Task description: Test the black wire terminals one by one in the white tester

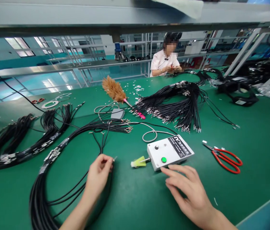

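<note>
My left hand [98, 175] pinches the end of a thin black cable [101, 143], its metal tip sticking out to the right of my fingers. My right hand [188, 191] lies flat with fingers spread, its fingertips touching the near edge of a small white control box [169, 151] that has a green button and a black knob. A yellow-green nozzle [138, 162] with a metal pin sticks out of the box's left side, between my two hands. A looped bundle of black cables [53, 153] runs under my left wrist.
Red-handled scissors [226, 157] lie right of the box. A fanned bundle of black cables with metal ends [180, 105], a brown feather duster [114, 91] and a grey pedal [117, 113] sit further back. More cable bundles [12, 140] lie at the left. A person [165, 60] works across the green table [257, 127].
</note>
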Demonstrator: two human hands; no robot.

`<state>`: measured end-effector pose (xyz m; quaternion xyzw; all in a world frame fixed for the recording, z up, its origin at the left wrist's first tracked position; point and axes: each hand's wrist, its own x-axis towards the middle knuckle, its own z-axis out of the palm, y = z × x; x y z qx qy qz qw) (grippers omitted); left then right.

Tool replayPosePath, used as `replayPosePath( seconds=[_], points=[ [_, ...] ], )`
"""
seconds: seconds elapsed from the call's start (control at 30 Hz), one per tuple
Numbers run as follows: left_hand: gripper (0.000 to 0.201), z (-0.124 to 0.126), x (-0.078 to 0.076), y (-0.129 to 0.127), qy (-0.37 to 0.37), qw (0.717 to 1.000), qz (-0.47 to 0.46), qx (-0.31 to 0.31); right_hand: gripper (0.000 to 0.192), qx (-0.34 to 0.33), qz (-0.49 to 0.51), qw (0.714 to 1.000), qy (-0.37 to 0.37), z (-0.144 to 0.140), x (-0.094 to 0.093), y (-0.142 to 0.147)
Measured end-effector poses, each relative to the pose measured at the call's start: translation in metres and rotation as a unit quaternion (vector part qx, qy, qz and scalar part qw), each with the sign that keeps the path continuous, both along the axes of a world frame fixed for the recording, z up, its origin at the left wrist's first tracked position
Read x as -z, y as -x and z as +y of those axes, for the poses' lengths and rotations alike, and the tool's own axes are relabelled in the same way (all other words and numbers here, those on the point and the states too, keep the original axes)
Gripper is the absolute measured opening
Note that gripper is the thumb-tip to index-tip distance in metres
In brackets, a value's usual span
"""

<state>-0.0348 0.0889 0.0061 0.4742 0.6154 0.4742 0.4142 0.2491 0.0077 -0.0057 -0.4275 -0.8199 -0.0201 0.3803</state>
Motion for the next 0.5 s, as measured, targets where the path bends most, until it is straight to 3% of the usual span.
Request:
replayPosePath(
  seconds=[0.17,0.3,0.4,0.5],
  points=[
    [0.017,0.05,-0.017,0.058,0.007,0.994,-0.005,-0.106,0.021,-0.085,0.018,0.995,0.05,-0.02,0.013,0.009],
    [0.018,0.081,-0.016,0.085,0.015,0.986,0.064,-0.155,0.02,-0.085,0.041,0.993,0.071,-0.021,0.019,0.013],
    [0.019,0.068,-0.015,0.077,-0.009,0.985,0.141,-0.102,0.019,-0.074,0.041,0.992,0.096,-0.022,0.02,0.012],
    [0.018,0.014,-0.019,0.055,-0.023,0.978,0.197,0.066,0.02,-0.079,0.039,0.991,0.103,-0.023,0.02,0.011]
  ],
)
